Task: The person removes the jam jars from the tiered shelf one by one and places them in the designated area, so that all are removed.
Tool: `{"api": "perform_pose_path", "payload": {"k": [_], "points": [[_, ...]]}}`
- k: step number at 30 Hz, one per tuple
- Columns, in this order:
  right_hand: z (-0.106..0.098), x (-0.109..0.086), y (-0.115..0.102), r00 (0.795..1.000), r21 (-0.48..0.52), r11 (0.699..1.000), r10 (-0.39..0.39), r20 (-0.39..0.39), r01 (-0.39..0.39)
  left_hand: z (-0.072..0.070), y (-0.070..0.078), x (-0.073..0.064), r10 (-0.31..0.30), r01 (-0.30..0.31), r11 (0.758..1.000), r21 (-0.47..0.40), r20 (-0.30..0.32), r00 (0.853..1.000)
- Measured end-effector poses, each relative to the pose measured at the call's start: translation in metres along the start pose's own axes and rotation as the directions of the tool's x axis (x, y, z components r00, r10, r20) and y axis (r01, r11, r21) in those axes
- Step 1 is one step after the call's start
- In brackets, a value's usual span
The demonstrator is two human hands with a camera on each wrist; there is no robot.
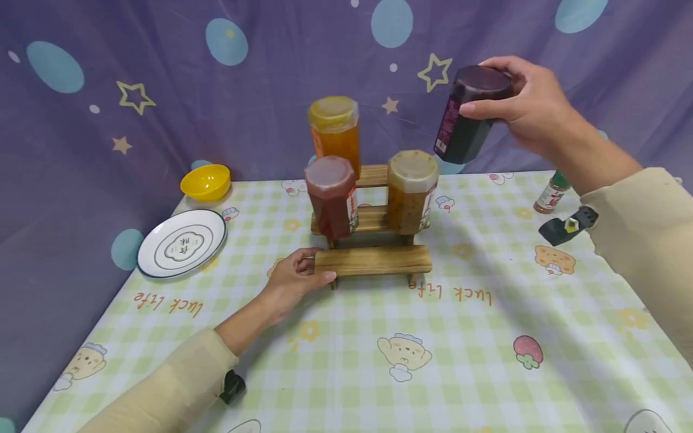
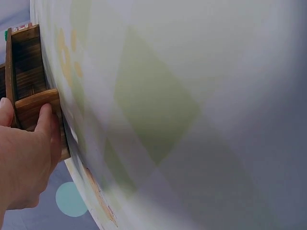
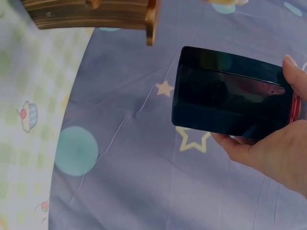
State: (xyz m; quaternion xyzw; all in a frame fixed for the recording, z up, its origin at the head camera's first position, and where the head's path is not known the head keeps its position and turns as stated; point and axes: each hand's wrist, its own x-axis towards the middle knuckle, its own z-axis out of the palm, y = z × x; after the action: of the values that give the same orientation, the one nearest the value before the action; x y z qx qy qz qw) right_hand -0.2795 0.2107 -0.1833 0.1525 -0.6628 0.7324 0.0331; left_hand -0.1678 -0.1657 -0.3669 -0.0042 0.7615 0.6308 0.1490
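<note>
My right hand (image 1: 541, 105) holds a dark purple jar (image 1: 471, 123) by its upper part, slightly tilted, in the air right of a stepped wooden rack (image 1: 373, 260). In the right wrist view the dark jar (image 3: 225, 91) lies between thumb and fingers. My left hand (image 1: 289, 282) grips the left end of the rack's lowest step; in the left wrist view its fingers press the wood (image 2: 36, 103). On the middle step stand a red jar (image 1: 331, 198) and a brown speckled jar (image 1: 411, 195). An amber jar (image 1: 335, 135) stands on the top step, its base partly hidden.
A yellow bowl (image 1: 206, 183) and a white plate (image 1: 154, 240) with a dark rim sit at the table's left edge. Far right, a small green-capped bottle (image 1: 551, 193) stands beside my right sleeve. Behind the checked tablecloth (image 1: 346, 373) hangs a purple curtain (image 1: 271, 90).
</note>
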Motion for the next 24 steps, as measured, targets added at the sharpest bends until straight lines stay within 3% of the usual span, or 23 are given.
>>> {"api": "perform_pose_path", "payload": {"k": [6, 16, 24], "points": [[-0.014, -0.006, 0.008, 0.998, 0.034, 0.998, 0.058, -0.028, -0.057, -0.001, 0.000, 0.000, -0.009, 0.009, 1.000, -0.003, 0.000, 1.000], [-0.040, -0.026, 0.041, 0.994, -0.017, 0.995, 0.095, -0.060, -0.097, 0.001, 0.000, -0.001, -0.010, 0.010, 1.000, -0.009, -0.002, 1.000], [-0.045, -0.039, 0.071, 0.987, -0.069, 0.989, 0.123, -0.105, -0.130, 0.000, 0.001, -0.002, -0.015, 0.015, 1.000, -0.011, -0.008, 1.000]]}}
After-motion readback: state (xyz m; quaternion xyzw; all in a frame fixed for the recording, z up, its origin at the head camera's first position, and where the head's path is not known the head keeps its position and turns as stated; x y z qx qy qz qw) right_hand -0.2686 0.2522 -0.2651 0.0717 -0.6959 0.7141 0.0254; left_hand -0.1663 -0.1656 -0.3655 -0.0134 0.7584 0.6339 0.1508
